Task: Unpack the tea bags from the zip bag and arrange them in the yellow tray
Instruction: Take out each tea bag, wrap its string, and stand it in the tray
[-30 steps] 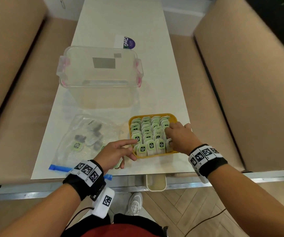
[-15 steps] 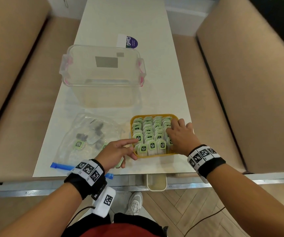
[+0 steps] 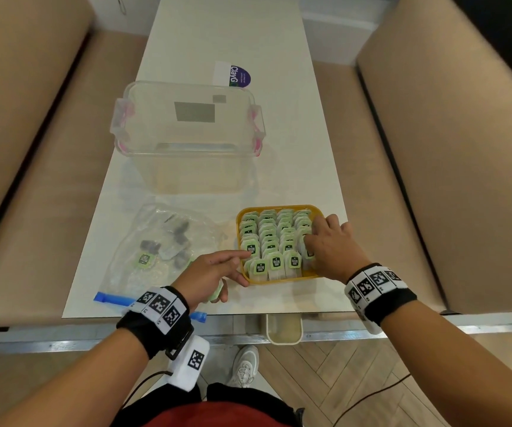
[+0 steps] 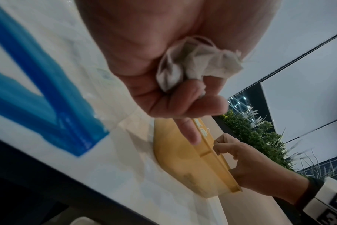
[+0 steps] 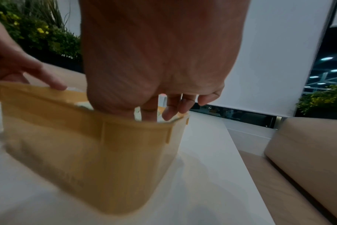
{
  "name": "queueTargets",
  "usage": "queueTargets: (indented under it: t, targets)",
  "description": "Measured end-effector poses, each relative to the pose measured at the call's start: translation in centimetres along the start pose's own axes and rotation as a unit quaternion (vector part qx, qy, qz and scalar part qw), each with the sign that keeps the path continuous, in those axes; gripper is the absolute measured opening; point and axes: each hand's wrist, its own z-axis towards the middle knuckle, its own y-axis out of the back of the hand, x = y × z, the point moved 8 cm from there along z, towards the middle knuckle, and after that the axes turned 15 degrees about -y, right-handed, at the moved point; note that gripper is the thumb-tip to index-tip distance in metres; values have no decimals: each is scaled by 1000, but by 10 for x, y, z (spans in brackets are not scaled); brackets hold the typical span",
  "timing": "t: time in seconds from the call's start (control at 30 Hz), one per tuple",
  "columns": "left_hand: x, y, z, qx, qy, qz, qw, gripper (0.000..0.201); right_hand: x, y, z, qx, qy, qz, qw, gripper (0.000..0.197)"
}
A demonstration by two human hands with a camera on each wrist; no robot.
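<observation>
Little is changed: a tea bag (image 4: 194, 64) is still clutched by the left hand (image 3: 208, 274); the right hand's (image 3: 331, 248) loosely spread fingers (image 5: 173, 106) have been moved slightly deeper along the tray (image 3: 279, 280).

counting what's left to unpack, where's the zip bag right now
In the head view the zip bag lies flat on the table's left part, just left of the yellow tray, in front of the clear plastic box.

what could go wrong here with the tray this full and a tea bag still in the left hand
The yellow tray is packed tight, so the right hand pushing in among the rows could crush or tip tea bags. The tea bag bunched in the left hand already looks crumpled and may tear. The tray sits near the table edge, so a shove might slide it off.
</observation>
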Motion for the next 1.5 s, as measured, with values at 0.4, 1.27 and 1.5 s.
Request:
queueTargets:
  t: [0.4, 1.27, 1.5]
  targets:
    - [7, 19, -9, -104, 27, -180, 978, 64, 129, 89, -61, 14, 168, 377, 911, 42]
    - [-15, 19, -21, -92, -16, -284, 954, 44, 127, 71, -32, 164, -51, 620, 765, 15]
    - [-16, 19, -17, -111, -26, -265, 957, 29, 98, 79, -29, 176, -74, 650, 736, 16]
